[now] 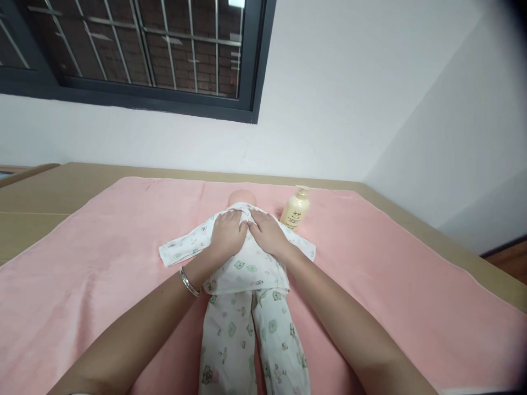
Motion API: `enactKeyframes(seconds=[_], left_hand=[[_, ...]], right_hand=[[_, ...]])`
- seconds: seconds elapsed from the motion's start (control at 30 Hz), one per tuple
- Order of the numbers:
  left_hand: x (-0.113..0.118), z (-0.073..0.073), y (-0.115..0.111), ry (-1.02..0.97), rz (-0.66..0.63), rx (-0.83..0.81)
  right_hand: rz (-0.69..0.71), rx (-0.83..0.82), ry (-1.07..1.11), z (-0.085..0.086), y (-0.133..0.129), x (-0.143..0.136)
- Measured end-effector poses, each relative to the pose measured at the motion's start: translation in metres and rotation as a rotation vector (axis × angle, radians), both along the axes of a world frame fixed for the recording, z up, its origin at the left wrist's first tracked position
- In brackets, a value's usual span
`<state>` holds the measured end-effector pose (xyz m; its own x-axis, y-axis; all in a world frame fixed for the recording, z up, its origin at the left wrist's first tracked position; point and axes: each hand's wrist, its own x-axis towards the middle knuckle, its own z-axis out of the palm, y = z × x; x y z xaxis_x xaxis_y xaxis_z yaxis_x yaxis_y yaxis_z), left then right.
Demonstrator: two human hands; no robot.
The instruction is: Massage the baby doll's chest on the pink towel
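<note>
A baby doll (242, 197) lies stretched out with its smooth, bald head at the far end; no face shows from here. It wears a white long-sleeved top (247, 274) and matching trousers (230, 329), both printed with small green and brown figures. Its sleeves spread out to both sides. My left hand (228, 233) rests flat on the upper part of the top, fingers extended toward the head. Beside it my right hand (267, 233) lies flat the same way, the two thumbs close together at the middle. Neither hand grips anything.
A pale yellow pump bottle (295, 211) stands just right of the doll's shoulder. Underneath spreads a pink blanket (123, 263) over a wooden surface (45, 189). Behind are a white wall (313, 109) and a dark-framed, barred window (251, 82).
</note>
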<state>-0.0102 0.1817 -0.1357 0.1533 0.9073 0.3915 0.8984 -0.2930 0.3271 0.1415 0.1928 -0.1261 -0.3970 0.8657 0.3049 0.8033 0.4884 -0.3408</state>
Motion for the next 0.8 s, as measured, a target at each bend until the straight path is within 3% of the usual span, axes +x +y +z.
enactKeyframes(seconds=[0.8], left_hand=[[0.0, 0.002, -0.0024, 0.005, 0.006, 0.007]], right_hand=[[0.0, 0.008, 0.007, -0.004, 0.0027, 0.0008]])
